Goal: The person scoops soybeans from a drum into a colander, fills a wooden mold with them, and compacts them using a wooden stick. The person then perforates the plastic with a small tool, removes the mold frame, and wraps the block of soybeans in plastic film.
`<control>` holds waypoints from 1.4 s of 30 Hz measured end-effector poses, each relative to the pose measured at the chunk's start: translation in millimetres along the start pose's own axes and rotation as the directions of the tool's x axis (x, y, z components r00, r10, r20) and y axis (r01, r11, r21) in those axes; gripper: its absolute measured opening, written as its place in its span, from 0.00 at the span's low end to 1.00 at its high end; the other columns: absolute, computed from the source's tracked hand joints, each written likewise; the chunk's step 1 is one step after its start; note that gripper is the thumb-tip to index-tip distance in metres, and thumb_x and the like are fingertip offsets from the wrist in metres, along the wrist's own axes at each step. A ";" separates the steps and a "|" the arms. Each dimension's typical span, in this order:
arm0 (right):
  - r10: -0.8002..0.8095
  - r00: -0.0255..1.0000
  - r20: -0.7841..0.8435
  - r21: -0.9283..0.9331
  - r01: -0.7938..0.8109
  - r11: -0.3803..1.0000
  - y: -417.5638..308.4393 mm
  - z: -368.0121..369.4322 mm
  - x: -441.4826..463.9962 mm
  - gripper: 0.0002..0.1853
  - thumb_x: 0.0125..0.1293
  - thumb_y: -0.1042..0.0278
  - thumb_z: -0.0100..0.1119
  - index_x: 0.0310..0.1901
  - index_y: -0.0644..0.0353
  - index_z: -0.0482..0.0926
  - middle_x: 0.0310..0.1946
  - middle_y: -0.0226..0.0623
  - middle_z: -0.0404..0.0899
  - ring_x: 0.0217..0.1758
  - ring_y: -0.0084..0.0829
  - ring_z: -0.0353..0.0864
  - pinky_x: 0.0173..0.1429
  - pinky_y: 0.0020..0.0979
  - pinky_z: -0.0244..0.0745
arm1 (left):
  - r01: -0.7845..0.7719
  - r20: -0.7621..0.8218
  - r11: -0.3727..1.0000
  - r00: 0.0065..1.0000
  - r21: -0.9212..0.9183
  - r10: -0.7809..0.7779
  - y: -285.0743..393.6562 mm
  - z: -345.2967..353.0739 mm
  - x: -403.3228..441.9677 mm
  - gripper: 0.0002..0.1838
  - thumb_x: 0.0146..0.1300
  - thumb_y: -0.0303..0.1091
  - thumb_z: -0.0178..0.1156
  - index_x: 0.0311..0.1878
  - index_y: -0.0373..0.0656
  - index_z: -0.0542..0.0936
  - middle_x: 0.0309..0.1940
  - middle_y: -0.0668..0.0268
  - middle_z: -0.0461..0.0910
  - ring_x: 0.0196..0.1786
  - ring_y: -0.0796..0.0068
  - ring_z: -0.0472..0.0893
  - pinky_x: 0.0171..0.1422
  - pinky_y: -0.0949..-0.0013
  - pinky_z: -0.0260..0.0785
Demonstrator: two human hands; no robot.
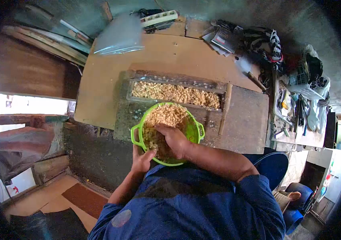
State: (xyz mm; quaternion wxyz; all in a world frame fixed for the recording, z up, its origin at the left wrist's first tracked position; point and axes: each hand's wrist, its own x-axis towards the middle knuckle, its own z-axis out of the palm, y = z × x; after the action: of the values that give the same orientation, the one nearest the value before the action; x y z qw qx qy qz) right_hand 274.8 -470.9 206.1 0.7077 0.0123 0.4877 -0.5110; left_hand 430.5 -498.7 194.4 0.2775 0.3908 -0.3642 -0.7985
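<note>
Basin [193, 130] looks stiff, light; hold its rim, where your left hand [141, 161] clamps. Right hand [174, 141] sits in loose mix [168, 114], closure unclear.

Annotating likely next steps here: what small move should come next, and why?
Probably gather some pale, lumpy pieces: the right hand reaches into the round green two-handled basin holding them, the left hand grips its side, and the long, narrow trough beyond holds similar ones.
</note>
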 end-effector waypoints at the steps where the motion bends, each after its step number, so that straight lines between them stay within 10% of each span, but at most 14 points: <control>1: 0.001 1.000 -0.007 -0.003 -0.001 1.000 -4.0 -3.3 -9.2 0.26 0.75 0.57 0.51 0.66 0.66 0.70 0.60 0.43 0.77 0.59 0.34 0.79 0.64 0.33 0.73 | 0.003 0.002 1.000 1.000 -0.006 -0.003 -1.2 -2.6 -0.3 0.52 0.48 0.21 0.58 0.79 0.43 0.48 0.69 0.57 0.65 0.70 0.60 0.70 0.72 0.58 0.64; 2: -0.122 0.993 -0.003 -0.180 0.120 0.976 -9.2 -8.9 -24.7 0.24 0.75 0.57 0.51 0.64 0.64 0.72 0.58 0.43 0.79 0.56 0.34 0.80 0.62 0.35 0.75 | 0.023 -0.011 1.000 1.000 0.001 -0.023 -1.7 -4.5 -1.2 0.52 0.47 0.22 0.59 0.79 0.42 0.48 0.69 0.57 0.65 0.70 0.60 0.69 0.72 0.58 0.64; 4: 0.071 0.996 -0.046 0.236 -0.058 0.970 -6.1 -24.0 -6.8 0.18 0.74 0.57 0.52 0.57 0.59 0.77 0.48 0.39 0.84 0.49 0.36 0.84 0.53 0.40 0.80 | 0.054 -0.016 0.998 0.998 -0.006 -0.055 2.3 -4.9 -0.8 0.53 0.46 0.27 0.59 0.79 0.40 0.47 0.70 0.56 0.64 0.70 0.60 0.68 0.73 0.58 0.63; 12: -0.168 0.978 0.120 0.334 0.120 0.935 -57.5 -90.2 -5.2 0.14 0.74 0.57 0.53 0.50 0.56 0.79 0.43 0.34 0.84 0.43 0.32 0.84 0.43 0.36 0.80 | 0.003 0.029 1.000 1.000 -0.008 -0.003 -1.5 -14.0 5.7 0.54 0.47 0.30 0.60 0.79 0.39 0.44 0.70 0.54 0.64 0.71 0.58 0.68 0.75 0.56 0.61; 15: -0.206 0.964 -0.166 0.277 0.246 0.929 -83.6 -99.9 2.5 0.15 0.74 0.57 0.53 0.51 0.59 0.79 0.44 0.34 0.84 0.44 0.35 0.84 0.45 0.37 0.79 | 0.024 -0.020 1.000 1.000 0.001 -0.024 10.4 -3.9 0.7 0.54 0.48 0.30 0.61 0.79 0.41 0.45 0.71 0.54 0.63 0.71 0.57 0.69 0.74 0.54 0.63; 18: -0.452 0.753 -0.478 -0.156 0.433 0.888 -87.8 -129.2 23.1 0.16 0.75 0.57 0.52 0.47 0.64 0.76 0.45 0.36 0.82 0.48 0.41 0.82 0.52 0.45 0.79 | -0.006 -0.010 0.999 1.000 -0.038 0.006 8.0 -9.5 0.2 0.53 0.49 0.30 0.61 0.79 0.41 0.45 0.70 0.54 0.64 0.70 0.57 0.69 0.73 0.53 0.64; 20: -0.800 0.568 -0.193 -0.744 0.447 0.497 -91.7 -141.0 23.2 0.17 0.73 0.60 0.54 0.53 0.66 0.78 0.42 0.40 0.85 0.44 0.46 0.84 0.48 0.40 0.77 | -0.030 -0.035 1.000 0.999 0.007 0.030 3.1 -13.6 0.7 0.54 0.48 0.30 0.62 0.79 0.41 0.45 0.70 0.54 0.64 0.70 0.57 0.69 0.74 0.54 0.63; 23: -0.778 0.627 0.031 -0.981 0.168 0.096 -103.8 -151.0 12.6 0.15 0.72 0.62 0.55 0.51 0.64 0.78 0.41 0.49 0.83 0.44 0.52 0.83 0.47 0.41 0.76 | -0.045 -0.061 0.998 0.997 0.032 0.047 8.6 -10.8 -0.1 0.54 0.47 0.32 0.63 0.79 0.41 0.46 0.70 0.54 0.64 0.71 0.57 0.69 0.74 0.54 0.63; 30: -0.718 0.695 -0.036 -0.997 0.026 0.075 -106.5 -160.4 3.9 0.13 0.67 0.66 0.57 0.49 0.62 0.79 0.41 0.54 0.81 0.47 0.54 0.82 0.49 0.45 0.76 | 0.006 -0.111 1.000 0.994 -0.001 -0.006 6.5 -16.5 0.3 0.55 0.46 0.33 0.63 0.78 0.40 0.46 0.69 0.54 0.65 0.71 0.58 0.69 0.74 0.55 0.62; 38: -0.644 0.553 0.529 -0.844 0.262 -0.468 -98.3 -158.5 12.5 0.15 0.65 0.67 0.61 0.53 0.58 0.79 0.54 0.47 0.77 0.57 0.51 0.78 0.60 0.44 0.75 | 0.055 -0.143 0.998 0.988 0.006 -0.053 11.0 -12.4 0.8 0.56 0.46 0.32 0.64 0.78 0.41 0.45 0.69 0.55 0.65 0.70 0.58 0.69 0.74 0.55 0.61; 42: -0.600 0.621 0.504 -0.854 0.252 -0.455 -95.4 -171.3 9.4 0.15 0.65 0.65 0.62 0.52 0.57 0.80 0.53 0.46 0.78 0.59 0.50 0.76 0.63 0.46 0.73 | -0.064 -0.094 0.996 0.993 0.070 0.070 -7.7 -26.0 3.8 0.57 0.45 0.33 0.64 0.78 0.41 0.45 0.70 0.55 0.64 0.71 0.57 0.68 0.75 0.55 0.61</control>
State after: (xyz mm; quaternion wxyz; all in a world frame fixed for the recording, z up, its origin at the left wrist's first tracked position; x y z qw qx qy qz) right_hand 88.5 -434.8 155.6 0.0976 -0.6642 0.7157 -0.1928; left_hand 448.7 -506.5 175.4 0.3081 0.4255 -0.3898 -0.7564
